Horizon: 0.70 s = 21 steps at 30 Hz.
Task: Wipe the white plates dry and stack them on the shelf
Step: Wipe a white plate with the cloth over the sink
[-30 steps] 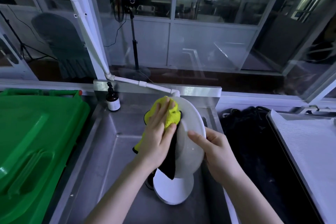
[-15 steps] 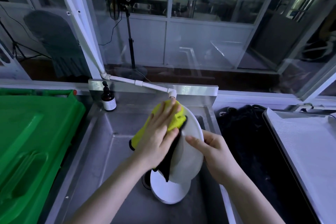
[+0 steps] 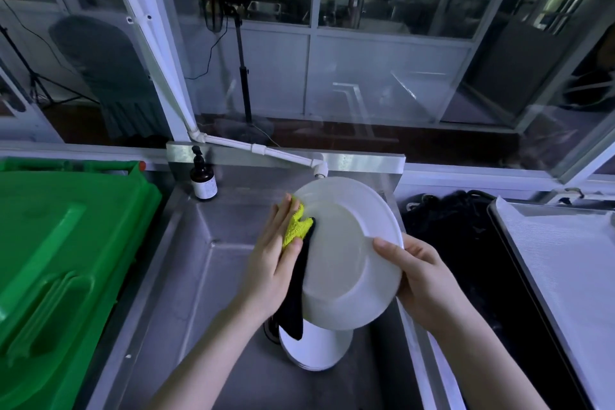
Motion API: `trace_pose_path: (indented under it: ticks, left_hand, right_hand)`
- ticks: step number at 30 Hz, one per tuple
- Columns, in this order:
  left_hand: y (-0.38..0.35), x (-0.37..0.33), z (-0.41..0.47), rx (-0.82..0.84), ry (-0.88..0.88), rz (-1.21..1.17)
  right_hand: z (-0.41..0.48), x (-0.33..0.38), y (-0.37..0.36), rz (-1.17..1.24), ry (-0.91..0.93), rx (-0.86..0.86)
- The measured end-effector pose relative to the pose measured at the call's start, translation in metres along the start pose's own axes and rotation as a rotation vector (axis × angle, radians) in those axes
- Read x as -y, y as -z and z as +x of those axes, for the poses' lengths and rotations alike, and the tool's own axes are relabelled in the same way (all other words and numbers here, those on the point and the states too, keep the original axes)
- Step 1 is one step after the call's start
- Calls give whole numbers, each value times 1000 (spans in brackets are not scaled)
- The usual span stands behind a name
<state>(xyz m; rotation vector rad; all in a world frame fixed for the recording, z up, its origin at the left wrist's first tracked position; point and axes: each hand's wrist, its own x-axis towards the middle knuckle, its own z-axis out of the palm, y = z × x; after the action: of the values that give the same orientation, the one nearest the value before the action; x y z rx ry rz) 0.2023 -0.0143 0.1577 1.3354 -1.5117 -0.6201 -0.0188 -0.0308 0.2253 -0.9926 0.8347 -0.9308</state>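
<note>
A white plate (image 3: 346,253) is held tilted over the steel sink (image 3: 206,276), its face turned toward me. My right hand (image 3: 422,280) grips its right rim, thumb on the front. My left hand (image 3: 273,260) presses a yellow and black cloth (image 3: 294,226) against the plate's left edge and back; the black part hangs down behind the plate. Below, a stack of white plates (image 3: 316,349) sits in the sink bottom, partly hidden by the held plate.
A green plastic bin lid (image 3: 60,260) fills the left side. A brown pump bottle (image 3: 203,176) stands at the sink's back left corner under a white pipe tap (image 3: 316,168). Right of the sink lie a black bag (image 3: 466,243) and a white-lined metal tray (image 3: 565,260).
The plate has turned to face me and tipped flatter. My left hand with the cloth has slid from the plate's front top down to its left edge.
</note>
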Motion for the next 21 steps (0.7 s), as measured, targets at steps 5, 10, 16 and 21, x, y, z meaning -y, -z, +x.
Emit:
trace_pose_path:
  ticks: [5, 10, 16, 21]
  left_hand:
    - [0, -7, 24, 28, -67, 118]
    - [7, 2, 14, -9, -52, 63]
    - [-24, -11, -44, -29, -28, 62]
    - [-37, -12, -43, -34, -17, 7]
  right_hand:
    - [9, -7, -15, -61, -9, 10]
    - [15, 3, -7, 27, -12, -71]
    - [28, 9, -9, 257, 55, -188]
    - [37, 2, -21, 256, 14, -238]
